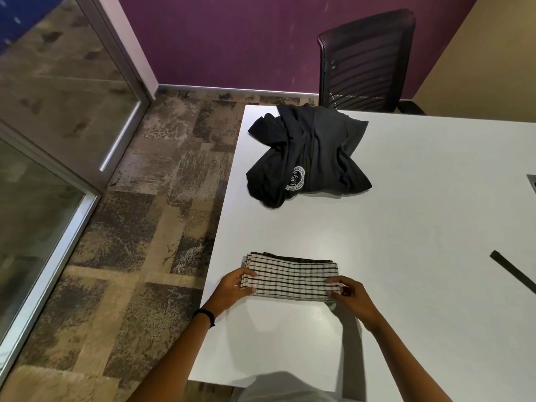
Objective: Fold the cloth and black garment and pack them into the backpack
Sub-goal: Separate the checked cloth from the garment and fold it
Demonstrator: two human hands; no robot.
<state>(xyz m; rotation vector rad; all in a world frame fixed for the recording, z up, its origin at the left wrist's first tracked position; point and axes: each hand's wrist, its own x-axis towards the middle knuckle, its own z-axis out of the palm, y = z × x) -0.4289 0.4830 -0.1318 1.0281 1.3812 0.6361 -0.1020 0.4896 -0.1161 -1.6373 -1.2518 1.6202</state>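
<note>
A white cloth with a black check pattern (291, 276) lies folded into a thick rectangle near the table's front left edge. My left hand (233, 288) pinches its near left corner, thumb on top. My right hand (349, 295) pinches the near right corner the same way. The black garment (313, 153) with a round white logo lies crumpled at the far left part of the white table (406, 227), well beyond both hands. No backpack is in view.
A black mesh office chair (367, 60) stands behind the table's far edge. A black strap (513, 274) lies at the right edge of the view. Patterned carpet (139, 227) and a glass partition (43, 169) are to the left.
</note>
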